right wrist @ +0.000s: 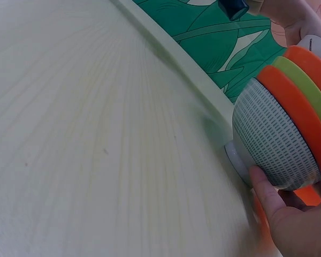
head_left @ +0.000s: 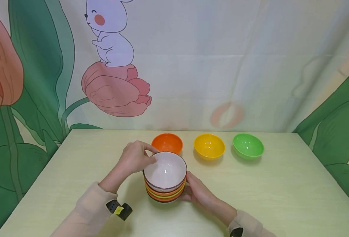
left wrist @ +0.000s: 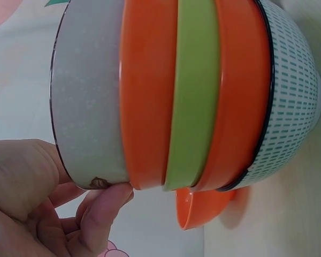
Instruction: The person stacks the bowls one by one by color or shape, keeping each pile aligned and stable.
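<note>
A stack of bowls stands in the middle of the table, topped by a white bowl (head_left: 166,169) with a dark brown rim. Below it come an orange bowl (left wrist: 147,91), a lime green bowl (left wrist: 195,96), another orange bowl (left wrist: 241,96) and, lowest, a white bowl with green dashes (right wrist: 270,139) and a black rim. My left hand (head_left: 136,157) pinches the top white bowl at its left rim, thumb over the edge. At the stack's lower right, my right hand (head_left: 202,194) holds the dashed bowl, one digit along its side near the foot.
Behind the stack, a row of single bowls lines the table's far side: orange (head_left: 166,142), yellow (head_left: 209,147) and green (head_left: 248,146). The orange one is partly covered by the stack. A printed curtain (head_left: 192,65) hangs beyond the table's back edge.
</note>
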Motion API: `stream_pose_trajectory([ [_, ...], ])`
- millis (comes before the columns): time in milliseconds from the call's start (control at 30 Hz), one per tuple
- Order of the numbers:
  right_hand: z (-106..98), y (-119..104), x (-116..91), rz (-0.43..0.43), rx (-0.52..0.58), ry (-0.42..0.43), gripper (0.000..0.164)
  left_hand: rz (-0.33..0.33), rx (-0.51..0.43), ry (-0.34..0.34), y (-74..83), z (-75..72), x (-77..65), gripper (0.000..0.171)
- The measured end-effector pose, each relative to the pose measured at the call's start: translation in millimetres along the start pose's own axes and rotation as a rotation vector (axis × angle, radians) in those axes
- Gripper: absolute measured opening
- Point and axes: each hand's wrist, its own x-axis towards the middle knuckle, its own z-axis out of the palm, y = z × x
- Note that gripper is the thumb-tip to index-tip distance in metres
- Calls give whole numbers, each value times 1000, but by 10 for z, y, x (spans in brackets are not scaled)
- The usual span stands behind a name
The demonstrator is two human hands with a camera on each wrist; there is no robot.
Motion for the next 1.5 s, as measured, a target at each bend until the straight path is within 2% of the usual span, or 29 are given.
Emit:
stream_pose_trajectory([
  [767, 8, -25, 6, 17, -7, 6, 70, 0, -9, 9, -29, 19, -13, 21],
  [1267, 9, -10, 6, 7, -5, 7, 71, 12, -49, 5, -83, 38, -25, 20],
  [1500, 8, -7, 1, 12, -14, 7, 69, 41, -44, -5, -109, 27, -21, 21],
])
